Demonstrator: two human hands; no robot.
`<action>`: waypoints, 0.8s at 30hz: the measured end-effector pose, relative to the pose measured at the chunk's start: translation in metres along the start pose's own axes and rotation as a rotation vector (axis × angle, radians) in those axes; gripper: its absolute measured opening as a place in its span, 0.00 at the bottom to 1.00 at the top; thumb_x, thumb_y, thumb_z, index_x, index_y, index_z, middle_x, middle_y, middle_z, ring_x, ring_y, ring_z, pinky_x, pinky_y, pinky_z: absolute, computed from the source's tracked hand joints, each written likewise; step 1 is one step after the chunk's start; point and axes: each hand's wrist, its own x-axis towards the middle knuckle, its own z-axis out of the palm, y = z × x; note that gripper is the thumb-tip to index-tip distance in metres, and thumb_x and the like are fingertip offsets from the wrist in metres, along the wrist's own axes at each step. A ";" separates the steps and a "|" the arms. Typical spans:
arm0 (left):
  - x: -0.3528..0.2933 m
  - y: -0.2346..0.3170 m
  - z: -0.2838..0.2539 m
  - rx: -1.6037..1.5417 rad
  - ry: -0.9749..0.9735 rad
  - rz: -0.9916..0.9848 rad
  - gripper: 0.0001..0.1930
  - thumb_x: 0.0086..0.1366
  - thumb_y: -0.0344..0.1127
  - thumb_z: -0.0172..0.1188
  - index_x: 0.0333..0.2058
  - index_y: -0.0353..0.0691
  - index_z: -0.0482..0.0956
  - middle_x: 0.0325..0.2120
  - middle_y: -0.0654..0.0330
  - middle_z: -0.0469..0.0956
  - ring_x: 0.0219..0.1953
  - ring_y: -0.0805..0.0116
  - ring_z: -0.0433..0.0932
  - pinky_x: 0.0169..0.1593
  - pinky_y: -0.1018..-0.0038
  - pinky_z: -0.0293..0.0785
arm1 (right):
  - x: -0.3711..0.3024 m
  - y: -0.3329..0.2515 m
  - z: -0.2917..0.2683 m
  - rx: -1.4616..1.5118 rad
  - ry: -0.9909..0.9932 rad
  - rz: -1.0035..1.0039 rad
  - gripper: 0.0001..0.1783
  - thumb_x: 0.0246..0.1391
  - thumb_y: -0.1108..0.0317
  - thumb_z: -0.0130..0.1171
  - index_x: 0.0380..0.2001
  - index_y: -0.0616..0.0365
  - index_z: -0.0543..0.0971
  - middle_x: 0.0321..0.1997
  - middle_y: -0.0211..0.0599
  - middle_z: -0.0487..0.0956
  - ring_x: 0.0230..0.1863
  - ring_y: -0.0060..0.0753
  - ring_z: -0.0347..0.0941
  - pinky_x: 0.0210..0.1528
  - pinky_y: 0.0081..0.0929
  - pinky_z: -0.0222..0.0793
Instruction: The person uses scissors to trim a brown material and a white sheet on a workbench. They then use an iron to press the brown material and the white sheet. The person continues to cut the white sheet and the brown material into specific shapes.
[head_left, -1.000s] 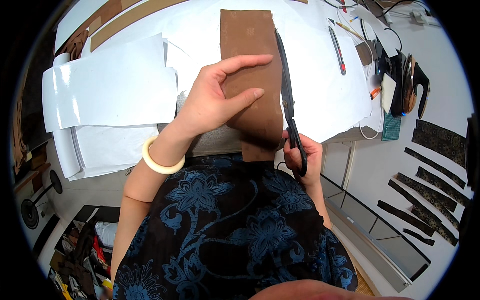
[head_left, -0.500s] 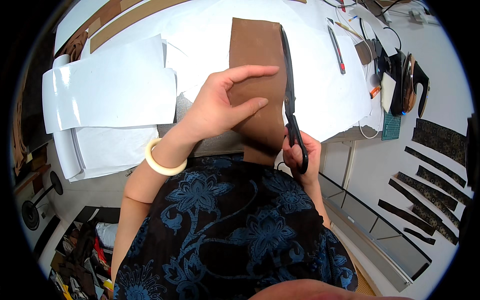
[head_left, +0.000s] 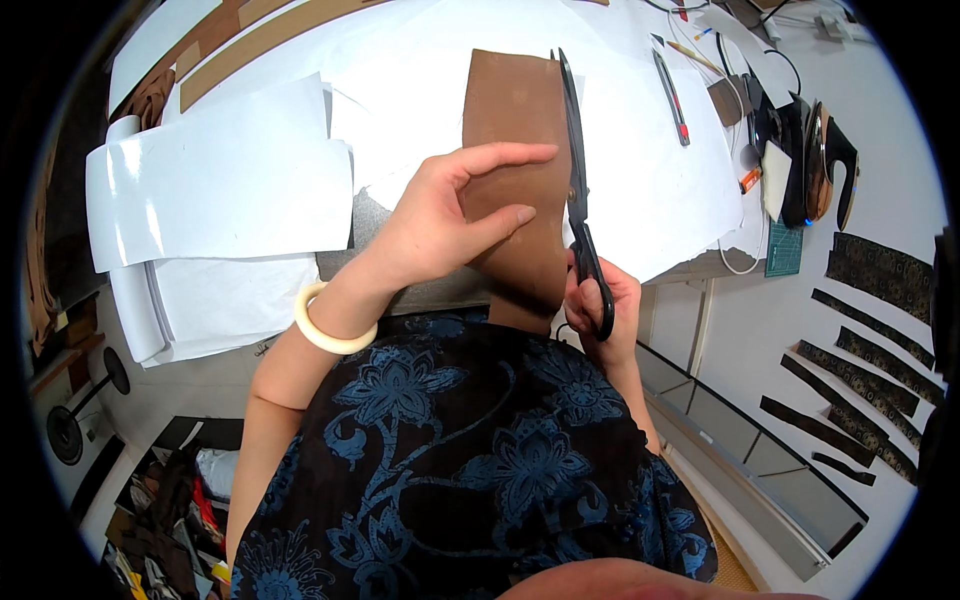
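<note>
A brown leather-like strip reaches from the white table top back toward my body. My left hand holds it from the left edge, with thumb and index finger stretched over its top; the other fingers are hidden, seemingly beneath it. My right hand is closed round the handles of black scissors. Their long blades point away from me along the strip's right edge. The two tips show slightly apart at the far end, one on each side of that edge.
White paper sheets lie at the left, beside a paper roll. A utility knife rests on the right of the table. Shoes and a green cutting mat are farther right. Brown strips lie at the far left.
The strip and my left hand have shifted slightly toward me. The scissor tips, together before, now stand a little apart. My right hand stays nearly in place.
</note>
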 end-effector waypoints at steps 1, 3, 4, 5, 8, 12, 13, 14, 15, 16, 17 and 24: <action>-0.001 -0.001 0.001 0.003 -0.003 0.010 0.25 0.62 0.18 0.60 0.60 0.35 0.73 0.53 0.57 0.78 0.54 0.71 0.77 0.59 0.73 0.75 | 0.000 0.001 0.001 -0.005 0.015 0.014 0.34 0.57 0.50 0.68 0.51 0.73 0.74 0.23 0.26 0.69 0.15 0.11 0.56 0.16 0.14 0.47; -0.001 0.000 0.000 -0.011 -0.001 -0.016 0.25 0.62 0.19 0.60 0.59 0.34 0.73 0.53 0.57 0.78 0.55 0.71 0.76 0.59 0.73 0.74 | 0.000 0.003 0.002 -0.014 0.048 0.037 0.36 0.56 0.49 0.68 0.51 0.74 0.74 0.23 0.25 0.69 0.15 0.11 0.56 0.16 0.14 0.47; -0.001 0.000 0.000 -0.017 0.000 -0.030 0.25 0.62 0.19 0.60 0.59 0.34 0.73 0.53 0.57 0.78 0.55 0.71 0.76 0.58 0.74 0.74 | 0.001 0.003 0.000 0.009 0.031 0.022 0.32 0.58 0.54 0.66 0.52 0.75 0.74 0.23 0.24 0.70 0.16 0.11 0.57 0.17 0.13 0.48; -0.001 0.001 -0.001 0.000 -0.003 -0.024 0.25 0.62 0.19 0.60 0.59 0.34 0.73 0.53 0.57 0.78 0.55 0.71 0.76 0.58 0.74 0.74 | 0.001 0.004 -0.003 0.035 0.014 0.004 0.29 0.60 0.60 0.65 0.53 0.75 0.74 0.24 0.24 0.70 0.17 0.10 0.59 0.17 0.11 0.50; -0.003 0.004 -0.004 0.030 -0.012 -0.008 0.24 0.62 0.20 0.60 0.59 0.34 0.74 0.53 0.57 0.78 0.55 0.71 0.76 0.58 0.74 0.73 | 0.006 0.002 -0.004 -0.036 0.057 -0.111 0.23 0.61 0.69 0.62 0.54 0.75 0.73 0.26 0.24 0.72 0.18 0.09 0.61 0.18 0.10 0.52; -0.006 0.004 -0.006 0.142 0.054 0.076 0.23 0.59 0.18 0.60 0.55 0.33 0.76 0.54 0.57 0.78 0.53 0.69 0.78 0.55 0.74 0.75 | 0.023 -0.014 -0.002 0.044 0.085 -0.201 0.19 0.58 0.75 0.61 0.51 0.71 0.74 0.30 0.26 0.75 0.23 0.09 0.64 0.23 0.09 0.56; -0.006 0.006 -0.007 0.202 0.091 0.116 0.23 0.57 0.16 0.59 0.54 0.33 0.77 0.54 0.57 0.78 0.52 0.67 0.78 0.54 0.74 0.76 | 0.025 -0.018 -0.002 0.080 0.075 -0.216 0.16 0.58 0.76 0.61 0.49 0.70 0.74 0.30 0.26 0.75 0.23 0.09 0.64 0.23 0.08 0.56; -0.004 0.011 -0.010 0.494 0.134 0.226 0.18 0.53 0.17 0.58 0.45 0.31 0.78 0.54 0.58 0.79 0.51 0.66 0.79 0.50 0.75 0.77 | 0.028 -0.019 -0.002 0.006 0.109 -0.253 0.16 0.59 0.75 0.61 0.49 0.70 0.74 0.29 0.26 0.75 0.22 0.09 0.64 0.22 0.09 0.56; -0.001 0.019 -0.014 0.785 0.178 0.336 0.12 0.49 0.17 0.58 0.35 0.29 0.79 0.54 0.58 0.79 0.50 0.65 0.80 0.46 0.75 0.79 | 0.031 -0.020 -0.002 -0.068 0.143 -0.289 0.16 0.59 0.74 0.61 0.48 0.69 0.74 0.29 0.27 0.75 0.21 0.09 0.63 0.21 0.09 0.55; 0.003 0.024 -0.018 1.075 0.222 0.448 0.07 0.45 0.17 0.57 0.26 0.27 0.80 0.53 0.59 0.80 0.49 0.64 0.80 0.43 0.75 0.80 | 0.034 -0.021 -0.002 -0.143 0.178 -0.324 0.15 0.59 0.74 0.62 0.48 0.68 0.74 0.28 0.27 0.75 0.20 0.09 0.62 0.21 0.09 0.55; 0.010 0.016 -0.020 1.182 0.315 0.664 0.01 0.39 0.19 0.55 0.15 0.28 0.72 0.55 0.61 0.79 0.46 0.60 0.80 0.35 0.75 0.80 | 0.033 -0.020 -0.005 -0.127 0.154 -0.330 0.15 0.60 0.70 0.62 0.47 0.66 0.74 0.27 0.27 0.74 0.18 0.10 0.60 0.18 0.11 0.53; 0.013 0.007 -0.031 1.359 0.324 0.834 0.03 0.47 0.24 0.58 0.18 0.31 0.77 0.58 0.62 0.77 0.54 0.58 0.77 0.50 0.68 0.77 | 0.036 -0.026 0.017 0.119 0.064 -0.257 0.13 0.61 0.67 0.62 0.44 0.61 0.72 0.36 0.42 0.82 0.17 0.08 0.60 0.16 0.09 0.52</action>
